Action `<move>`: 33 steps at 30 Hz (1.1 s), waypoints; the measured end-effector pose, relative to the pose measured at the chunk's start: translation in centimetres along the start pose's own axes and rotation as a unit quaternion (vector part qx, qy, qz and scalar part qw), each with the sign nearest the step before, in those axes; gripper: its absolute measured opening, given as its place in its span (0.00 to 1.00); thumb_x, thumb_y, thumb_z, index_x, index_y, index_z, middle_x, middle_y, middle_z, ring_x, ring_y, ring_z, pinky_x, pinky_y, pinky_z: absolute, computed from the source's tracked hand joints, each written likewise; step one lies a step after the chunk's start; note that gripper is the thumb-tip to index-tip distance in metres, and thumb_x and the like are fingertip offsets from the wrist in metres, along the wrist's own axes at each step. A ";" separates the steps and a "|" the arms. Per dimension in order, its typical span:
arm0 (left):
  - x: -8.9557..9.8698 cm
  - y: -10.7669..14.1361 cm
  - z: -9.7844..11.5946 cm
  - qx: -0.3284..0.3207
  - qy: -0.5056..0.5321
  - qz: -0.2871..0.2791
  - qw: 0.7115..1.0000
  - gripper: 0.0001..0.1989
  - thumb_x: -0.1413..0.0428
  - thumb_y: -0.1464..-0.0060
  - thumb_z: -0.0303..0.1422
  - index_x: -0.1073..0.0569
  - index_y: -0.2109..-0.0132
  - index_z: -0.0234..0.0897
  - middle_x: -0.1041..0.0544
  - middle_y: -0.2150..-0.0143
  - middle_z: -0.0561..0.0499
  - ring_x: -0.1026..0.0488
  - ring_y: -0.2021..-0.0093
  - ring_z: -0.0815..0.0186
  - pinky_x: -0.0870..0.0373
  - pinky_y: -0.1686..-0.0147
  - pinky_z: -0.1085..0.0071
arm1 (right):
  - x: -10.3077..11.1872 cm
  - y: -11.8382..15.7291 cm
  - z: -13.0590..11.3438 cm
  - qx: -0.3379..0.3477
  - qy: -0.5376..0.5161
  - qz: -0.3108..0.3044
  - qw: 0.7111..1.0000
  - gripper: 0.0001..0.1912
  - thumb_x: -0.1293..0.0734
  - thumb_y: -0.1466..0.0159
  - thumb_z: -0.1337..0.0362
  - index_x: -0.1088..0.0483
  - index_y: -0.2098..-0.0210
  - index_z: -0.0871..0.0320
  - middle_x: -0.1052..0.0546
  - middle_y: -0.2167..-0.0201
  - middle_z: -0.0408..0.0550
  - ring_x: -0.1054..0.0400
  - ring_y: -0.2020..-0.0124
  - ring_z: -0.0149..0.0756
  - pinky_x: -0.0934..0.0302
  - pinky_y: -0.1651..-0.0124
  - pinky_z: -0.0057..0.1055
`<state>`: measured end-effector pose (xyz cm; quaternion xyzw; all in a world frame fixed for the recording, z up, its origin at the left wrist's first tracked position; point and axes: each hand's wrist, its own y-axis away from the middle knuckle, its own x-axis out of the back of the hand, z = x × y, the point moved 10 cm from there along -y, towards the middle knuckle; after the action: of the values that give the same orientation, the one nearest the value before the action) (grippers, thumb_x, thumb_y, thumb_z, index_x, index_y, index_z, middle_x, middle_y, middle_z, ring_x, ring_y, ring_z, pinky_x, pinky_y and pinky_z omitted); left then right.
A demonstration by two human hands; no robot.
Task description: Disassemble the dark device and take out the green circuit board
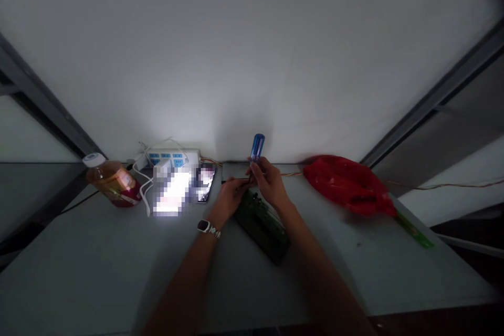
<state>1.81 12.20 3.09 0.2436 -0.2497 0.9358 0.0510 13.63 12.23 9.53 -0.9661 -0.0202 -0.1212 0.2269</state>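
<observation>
Right hand (pixel 268 182) has a tight grip on a blue-handled screwdriver (pixel 256 148), left hand (pixel 231 198) pinched near its tip, can't tell on what, green circuit board (pixel 262 227) lying just below on the bench (pixel 346 260), can't tell how far along it is.

Both bare forearms reach in from the near side, the hands close together at centre

The left forearm (pixel 183 286) angles up and right to the left wrist (pixel 210 223), and the left hand (pixel 230 199) sits lower and nearer, its fingers (pixel 240 185) stretched toward the other hand – whether they pinch anything is too dark to tell. The right forearm (pixel 315 273) slants up and left to the right hand (pixel 268 181), which sits slightly farther off, curled shut in an upright grip – the two hands almost touching.
</observation>
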 end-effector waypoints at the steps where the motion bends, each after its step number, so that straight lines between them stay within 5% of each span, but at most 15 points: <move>1: 0.0 0.0 -0.1 0.006 0.000 0.002 1.000 0.11 0.45 0.39 0.31 0.20 0.53 0.38 0.22 0.62 0.48 0.26 0.63 0.64 0.29 0.58 0.68 | 0.2 0.1 0.4 -0.008 0.005 0.018 1.000 0.16 0.35 0.35 0.51 0.31 0.55 0.56 0.23 0.68 0.45 0.29 0.74 0.32 0.35 0.75 0.25; 7: 0.5 -0.1 0.3 0.004 -0.011 0.024 1.000 0.09 0.42 0.41 0.30 0.18 0.56 0.39 0.21 0.65 0.49 0.27 0.64 0.64 0.31 0.61 0.69 | 1.0 0.6 1.6 -0.023 0.053 0.082 0.995 0.11 0.31 0.39 0.55 0.28 0.70 0.57 0.22 0.75 0.45 0.26 0.74 0.35 0.31 0.70 0.29; 16: 0.8 -0.1 -0.4 0.037 -0.009 0.045 0.998 0.07 0.40 0.43 0.30 0.18 0.58 0.38 0.21 0.66 0.50 0.27 0.65 0.66 0.31 0.60 0.70 | -0.1 0.6 0.5 0.008 0.095 0.019 0.995 0.09 0.36 0.35 0.60 0.24 0.63 0.56 0.18 0.69 0.47 0.24 0.72 0.35 0.31 0.66 0.30; 23: 0.8 -0.2 -0.2 0.036 -0.022 0.055 0.998 0.06 0.39 0.44 0.31 0.18 0.61 0.37 0.21 0.67 0.50 0.27 0.63 0.64 0.31 0.59 0.68 | 1.4 0.7 0.7 -0.017 0.090 0.098 0.991 0.10 0.30 0.40 0.57 0.27 0.70 0.57 0.21 0.74 0.45 0.26 0.74 0.36 0.32 0.70 0.29; 33: -0.3 0.0 -0.5 -0.004 -0.008 -0.014 1.000 0.10 0.44 0.39 0.30 0.20 0.53 0.41 0.21 0.60 0.49 0.26 0.60 0.64 0.30 0.56 0.69 | 0.3 0.4 0.3 0.001 0.095 0.005 0.996 0.10 0.36 0.35 0.59 0.25 0.65 0.57 0.20 0.73 0.46 0.24 0.73 0.36 0.30 0.66 0.30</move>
<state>1.87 12.46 2.62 0.2542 -0.2504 0.9321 0.0629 14.05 12.00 9.22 -0.9502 0.0055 -0.2110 0.2295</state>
